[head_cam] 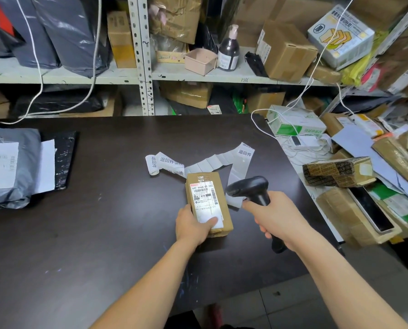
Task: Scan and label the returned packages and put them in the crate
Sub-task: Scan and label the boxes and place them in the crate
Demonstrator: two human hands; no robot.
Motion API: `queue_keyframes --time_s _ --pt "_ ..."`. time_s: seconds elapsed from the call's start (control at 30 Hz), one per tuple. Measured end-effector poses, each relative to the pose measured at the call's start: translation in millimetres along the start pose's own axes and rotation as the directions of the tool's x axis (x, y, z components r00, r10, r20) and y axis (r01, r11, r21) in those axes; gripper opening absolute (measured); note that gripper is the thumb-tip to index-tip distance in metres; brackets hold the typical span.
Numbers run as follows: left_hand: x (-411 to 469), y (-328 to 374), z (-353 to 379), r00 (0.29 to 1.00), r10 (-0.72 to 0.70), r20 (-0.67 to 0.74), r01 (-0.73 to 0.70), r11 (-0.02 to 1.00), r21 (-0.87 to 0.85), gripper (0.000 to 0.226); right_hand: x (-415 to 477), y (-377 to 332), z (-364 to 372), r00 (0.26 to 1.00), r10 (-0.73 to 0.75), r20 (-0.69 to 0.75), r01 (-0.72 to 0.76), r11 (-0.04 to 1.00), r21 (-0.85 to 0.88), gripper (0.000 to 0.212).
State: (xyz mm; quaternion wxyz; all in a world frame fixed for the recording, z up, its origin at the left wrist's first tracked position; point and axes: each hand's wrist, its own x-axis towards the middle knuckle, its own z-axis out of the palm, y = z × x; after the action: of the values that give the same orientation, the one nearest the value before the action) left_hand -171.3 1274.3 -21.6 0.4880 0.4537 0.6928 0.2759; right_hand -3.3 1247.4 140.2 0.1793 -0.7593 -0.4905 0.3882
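Left hand [192,225] on box [206,186]; right hand [276,218], scanner [250,186]

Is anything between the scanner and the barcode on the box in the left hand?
Nothing visible. The scanner faces the box across a bare gap; the left hand covers only the lower end of its label.

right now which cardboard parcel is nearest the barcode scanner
The small cardboard parcel on the table, label up, gripped by the left hand, beside the barcode scanner in the right hand. The other boxes sit on shelves or piled at right.
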Motion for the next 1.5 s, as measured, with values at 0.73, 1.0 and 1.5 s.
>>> queue_keyframes --time_s 0.73,1.0,1.5 --pt "13 10 -23 0.983 -0.078 0.164 0.1 0.987 -0.129 0.058 51 32 -105 0.875 -0.443 0.193 0.48 0.751 -0.454 0.014" --pt "15 9 -22 0.986 -0.075 0.152 0.09 0.991 -0.099 0.057 58 40 -119 0.861 -0.462 0.212 0.507 0.758 -0.41 0.016" --pt "12 11 -24 0.984 -0.101 0.147 0.112 0.991 -0.067 0.046 58 42 -123 0.855 -0.475 0.207 0.518 0.792 -0.323 0.021"
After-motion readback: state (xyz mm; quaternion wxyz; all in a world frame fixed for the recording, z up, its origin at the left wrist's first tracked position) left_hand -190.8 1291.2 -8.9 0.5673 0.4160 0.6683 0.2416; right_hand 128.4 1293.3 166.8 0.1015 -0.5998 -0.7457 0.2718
